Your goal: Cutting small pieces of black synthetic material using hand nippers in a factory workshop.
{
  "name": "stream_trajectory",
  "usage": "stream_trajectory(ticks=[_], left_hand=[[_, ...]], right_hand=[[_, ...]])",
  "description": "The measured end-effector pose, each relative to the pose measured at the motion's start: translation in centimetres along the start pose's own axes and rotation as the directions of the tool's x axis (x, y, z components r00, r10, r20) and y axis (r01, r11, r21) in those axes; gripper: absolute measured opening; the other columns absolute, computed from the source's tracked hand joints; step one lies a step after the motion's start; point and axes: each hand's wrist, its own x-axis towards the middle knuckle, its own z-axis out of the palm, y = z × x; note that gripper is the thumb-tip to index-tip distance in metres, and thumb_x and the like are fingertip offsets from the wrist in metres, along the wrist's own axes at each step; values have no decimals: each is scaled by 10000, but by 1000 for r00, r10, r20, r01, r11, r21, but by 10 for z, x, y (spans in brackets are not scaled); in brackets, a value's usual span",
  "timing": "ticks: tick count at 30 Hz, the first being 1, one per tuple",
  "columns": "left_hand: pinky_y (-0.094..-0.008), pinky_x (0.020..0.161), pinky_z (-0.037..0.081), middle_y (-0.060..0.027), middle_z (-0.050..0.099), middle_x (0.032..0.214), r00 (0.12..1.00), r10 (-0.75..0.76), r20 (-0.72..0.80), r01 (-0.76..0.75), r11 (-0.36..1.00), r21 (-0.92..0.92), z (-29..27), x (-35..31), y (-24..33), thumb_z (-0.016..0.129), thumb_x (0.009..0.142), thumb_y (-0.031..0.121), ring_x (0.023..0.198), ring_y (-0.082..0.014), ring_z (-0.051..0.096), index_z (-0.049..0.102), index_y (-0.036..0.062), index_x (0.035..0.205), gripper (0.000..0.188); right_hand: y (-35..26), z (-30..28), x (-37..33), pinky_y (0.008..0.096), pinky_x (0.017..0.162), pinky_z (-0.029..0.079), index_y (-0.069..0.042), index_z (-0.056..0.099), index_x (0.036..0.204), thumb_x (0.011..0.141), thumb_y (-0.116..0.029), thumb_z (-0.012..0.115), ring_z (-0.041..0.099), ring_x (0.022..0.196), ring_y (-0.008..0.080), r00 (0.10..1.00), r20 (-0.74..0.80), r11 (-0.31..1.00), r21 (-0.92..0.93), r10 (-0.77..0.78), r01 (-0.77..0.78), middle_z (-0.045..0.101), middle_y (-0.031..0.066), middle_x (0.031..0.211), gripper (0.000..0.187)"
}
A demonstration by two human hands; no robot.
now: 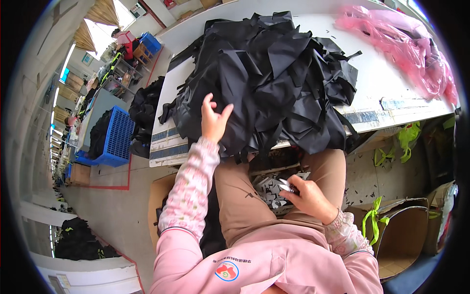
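A large heap of black fabric pieces (264, 73) covers the middle of the white table (387, 63). My left hand (214, 121) is over the heap's near left side, its fingers apart and nothing between them; I cannot tell whether it touches the cloth. Lower down, above my lap, my right hand (312, 198) is closed around a pair of small metal thread snips (285, 186). Their silver blades point left, while the handle is mostly hidden in my fingers. Beneath the snips, between my legs, lies a container of black and white scraps (269, 190).
Pink plastic wrapping (401, 44) lies at the table's far right. Cardboard boxes (404, 235) with yellow-green ties stand at my right. A blue crate (115, 137) and dark cloth piles are on the left. Another person (126, 41) is in the far left background.
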Motion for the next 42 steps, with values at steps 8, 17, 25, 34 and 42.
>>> stream_trajectory(ticks=[8,17,25,34,42], left_hand=[[-286,704,457,-15,680,872,958,-207,199,283,803,-524,26,57,19,701,855,189,770,-158,620,662,34,914,171],[-464,1105,304,-118,469,1422,877,49,478,473,-265,-840,-31,-86,84,496,918,252,1305,-319,430,436,33,1397,529],[-469,1082,350,-122,465,1420,817,-3,577,515,-446,-732,-10,-151,78,521,859,187,1291,-314,440,453,4,1373,550],[-463,1048,399,-118,585,1265,818,120,563,573,-258,-778,-6,-167,107,592,848,172,1189,-290,538,551,51,1268,439],[-321,791,448,-66,576,1004,841,-448,302,533,595,-601,-11,-206,65,524,860,-24,878,-151,552,454,18,1252,400]], right_hand=[[21,-5,-24,376,534,452,12,571,892,869,-194,688,546,567,363,997,-12,996,57,72,-71,560,213,642,238],[34,-6,15,231,494,427,-5,578,989,974,-158,552,519,538,64,949,-313,857,501,48,122,631,-8,782,156],[1,11,24,157,388,335,-40,423,1309,1002,-242,495,377,434,5,985,-66,688,723,158,-62,672,54,839,374],[1,-4,32,179,365,267,-96,548,931,932,-218,638,359,430,-7,941,-18,359,927,338,-112,569,-25,653,151],[-23,-62,13,224,534,326,-1,505,783,804,10,701,401,605,100,780,-567,931,62,-263,359,495,34,790,198]])
